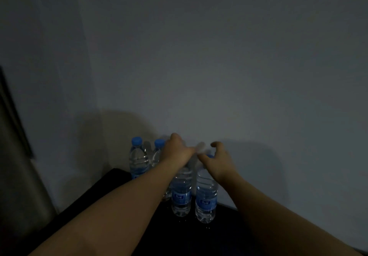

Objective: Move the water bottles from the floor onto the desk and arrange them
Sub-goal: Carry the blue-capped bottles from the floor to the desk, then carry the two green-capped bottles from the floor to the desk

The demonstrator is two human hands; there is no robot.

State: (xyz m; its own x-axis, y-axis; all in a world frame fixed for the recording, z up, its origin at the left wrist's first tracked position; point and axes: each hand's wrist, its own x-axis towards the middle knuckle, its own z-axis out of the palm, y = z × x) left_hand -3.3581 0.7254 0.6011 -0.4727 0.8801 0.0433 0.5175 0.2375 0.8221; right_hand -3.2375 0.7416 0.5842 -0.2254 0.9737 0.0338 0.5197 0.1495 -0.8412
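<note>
**Hands Over Bottles on the Desk**

Four water bottles stand on the dark desk [179, 236]. Back bottle [138, 160] and second bottle [157, 152] are near the wall. The left hand [176, 149] covers the third bottle [181, 192]; I cannot tell its hold. The right hand [217, 162] curls over the fourth bottle [206, 196]; I cannot tell its grip.

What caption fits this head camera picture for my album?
A left hand and right hand over the tops of water bottles standing on a dark desk.
</note>
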